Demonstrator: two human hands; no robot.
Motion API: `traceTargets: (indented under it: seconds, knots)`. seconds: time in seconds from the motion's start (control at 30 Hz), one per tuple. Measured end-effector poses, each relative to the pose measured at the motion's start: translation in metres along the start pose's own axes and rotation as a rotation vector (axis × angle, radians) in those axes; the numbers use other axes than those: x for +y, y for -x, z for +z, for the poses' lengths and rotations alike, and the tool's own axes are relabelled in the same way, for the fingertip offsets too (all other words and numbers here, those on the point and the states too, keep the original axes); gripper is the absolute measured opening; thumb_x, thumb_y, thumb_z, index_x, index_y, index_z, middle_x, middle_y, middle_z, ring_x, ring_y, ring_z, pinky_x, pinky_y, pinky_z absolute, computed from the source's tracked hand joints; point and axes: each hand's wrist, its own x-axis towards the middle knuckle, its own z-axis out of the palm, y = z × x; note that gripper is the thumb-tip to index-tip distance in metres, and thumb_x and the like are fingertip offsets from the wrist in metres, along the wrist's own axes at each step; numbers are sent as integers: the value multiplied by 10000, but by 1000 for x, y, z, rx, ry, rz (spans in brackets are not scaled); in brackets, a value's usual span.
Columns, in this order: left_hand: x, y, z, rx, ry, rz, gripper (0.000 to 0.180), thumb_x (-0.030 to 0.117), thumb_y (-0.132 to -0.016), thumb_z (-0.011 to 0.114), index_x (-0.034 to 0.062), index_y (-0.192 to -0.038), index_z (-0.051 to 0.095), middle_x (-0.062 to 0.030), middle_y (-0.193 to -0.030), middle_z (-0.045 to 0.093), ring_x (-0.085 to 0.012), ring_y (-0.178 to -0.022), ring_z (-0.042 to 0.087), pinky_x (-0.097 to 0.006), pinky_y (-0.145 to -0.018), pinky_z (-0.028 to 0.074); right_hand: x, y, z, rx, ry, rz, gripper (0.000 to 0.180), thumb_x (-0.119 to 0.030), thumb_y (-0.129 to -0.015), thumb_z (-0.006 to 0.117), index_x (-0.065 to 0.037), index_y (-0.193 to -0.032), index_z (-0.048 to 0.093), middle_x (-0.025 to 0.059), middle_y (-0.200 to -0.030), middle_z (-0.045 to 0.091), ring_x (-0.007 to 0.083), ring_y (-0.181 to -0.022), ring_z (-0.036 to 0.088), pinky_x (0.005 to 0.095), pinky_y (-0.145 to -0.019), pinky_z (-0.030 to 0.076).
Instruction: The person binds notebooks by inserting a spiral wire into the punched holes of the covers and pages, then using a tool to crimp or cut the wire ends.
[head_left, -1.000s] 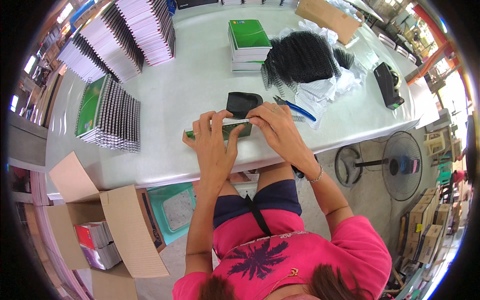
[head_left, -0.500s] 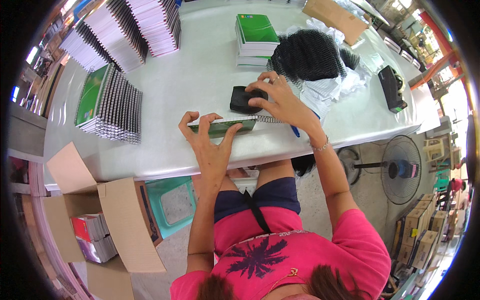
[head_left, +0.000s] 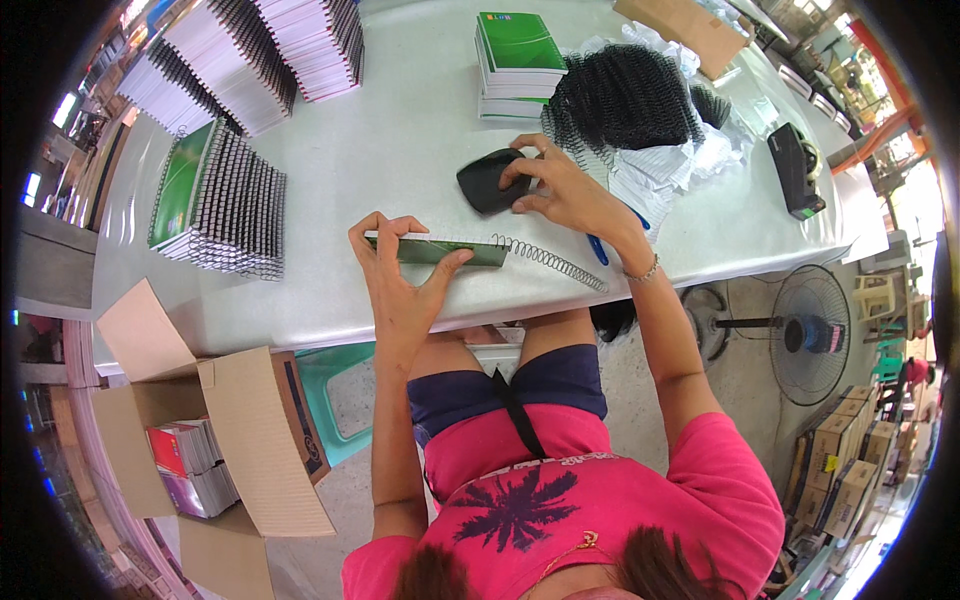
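Observation:
My left hand (head_left: 398,285) grips a green-covered notebook (head_left: 480,256) on its edge, fingers behind and thumb on the front cover. A dark wire spiral coil (head_left: 560,267) is joined to the notebook's right end and sticks out loosely, curving toward the table's near edge. Beyond the notebook, my right hand (head_left: 570,195) has its fingers and thumb closed on the right side of a smooth black block (head_left: 486,183), which sits at a slant. I cannot make out what the block is for. Under my right wrist lies a tool with blue handles (head_left: 598,248), partly hidden.
Green books (head_left: 520,50) are piled at the back, beside a heap of black coils (head_left: 630,95) on white wrapping. Spiral-bound notebooks (head_left: 235,210) stand stacked at left. A black tape dispenser (head_left: 795,172) sits at right. An open carton (head_left: 265,440) and a fan (head_left: 808,335) flank me.
The black block has turned askew under my right hand, whose grip has shifted. The coil's free end now droops toward the near edge. My left hand still holds the notebook, slightly farther left.

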Motion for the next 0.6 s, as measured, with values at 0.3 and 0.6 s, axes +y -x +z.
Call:
traceTargets:
  seconds: [0.3,0.6]
  knots:
    - [-11,4,10,69,51,47,642,231,-653,909,82,-1118,492,-104,-1112,424,-274,-1106,434,-397,-960,368,4,4,8,92,-174,-24,339,-264,-802,789,-36,-1015,656,174,-1212,554,293,-1090,550,358,-981,436]
    - [-13,4,13,82,28,77,675,255,-630,923,56,-1095,476,-95,-1084,415,-267,-1055,433,-396,-919,379,10,38,-14,-232,-1169,-108,449,-388,-859,760,15,-1023,654,76,-1068,661,148,-966,572,300,-894,441]
